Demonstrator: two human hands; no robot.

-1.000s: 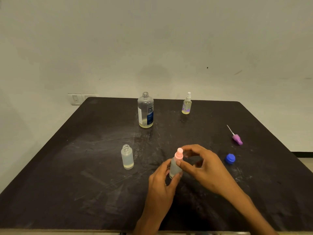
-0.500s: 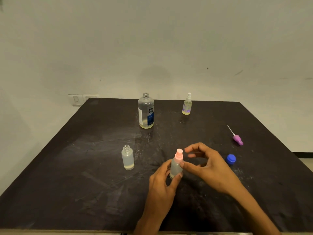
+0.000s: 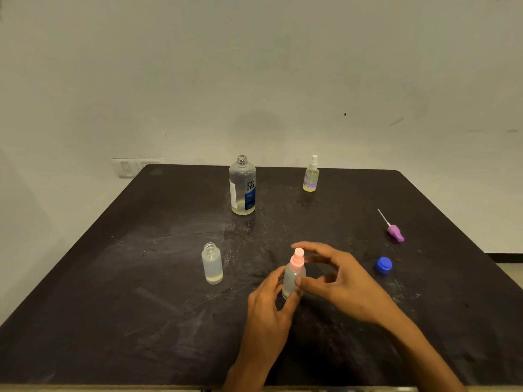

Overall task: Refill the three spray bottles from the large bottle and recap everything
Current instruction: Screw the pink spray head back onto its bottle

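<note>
A small frosted spray bottle (image 3: 291,281) with a pink spray cap (image 3: 297,260) stands on the black table (image 3: 141,306) near the front. My left hand (image 3: 268,306) grips its body from the left. My right hand (image 3: 339,281) curls round the pink cap from the right, its thumb against the bottle just below the cap. A second frosted bottle (image 3: 212,264) stands uncapped to the left, with a little liquid at its bottom. The large clear bottle (image 3: 242,185) stands uncapped at the back. A capped yellow spray bottle (image 3: 311,174) stands at the back right.
A purple spray cap with its white tube (image 3: 393,229) lies on its side at the right. A blue cap (image 3: 383,265) sits just right of my right hand. A wall with a switch plate (image 3: 126,167) rises behind the table.
My right hand let go of the pink cap and drew back half a second ago. It has now come back round the cap. My left hand has kept its hold on the bottle.
</note>
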